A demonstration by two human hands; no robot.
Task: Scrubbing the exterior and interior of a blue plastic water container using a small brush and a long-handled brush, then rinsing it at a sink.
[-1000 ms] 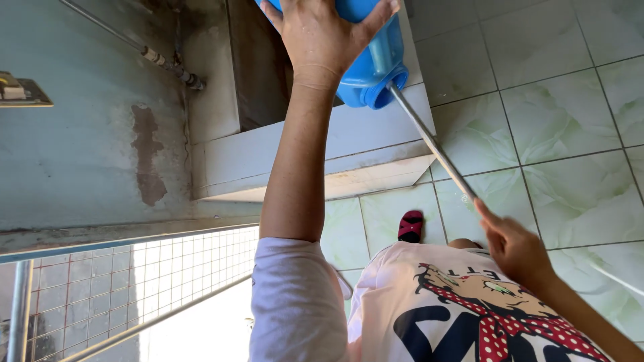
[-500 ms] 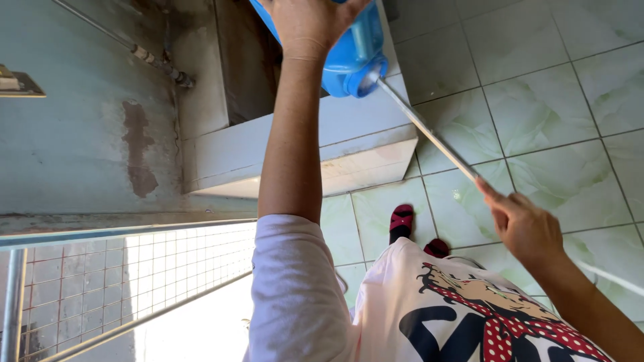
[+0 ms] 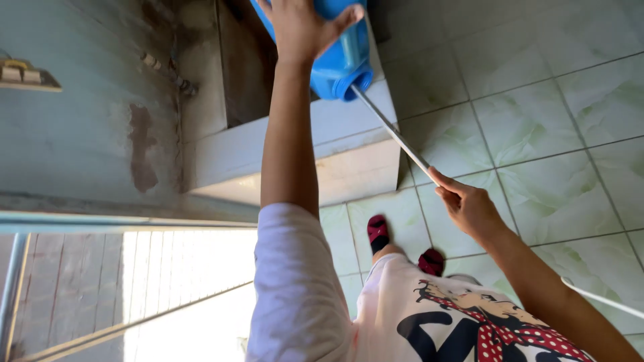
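Green tiled floor (image 3: 537,121) | left hand (image 3: 302,27) grips blue jug (image 3: 342,64) (upended) | right hand (image 3: 469,208) clasps thin rod (image 3: 392,131)

Tiled home washroom (image 3: 537,100), concrete basin (image 3: 349,144)

blue jug (image 3: 339,64) top cut off by upper edge, rod (image 3: 392,131) end hidden inside its neck
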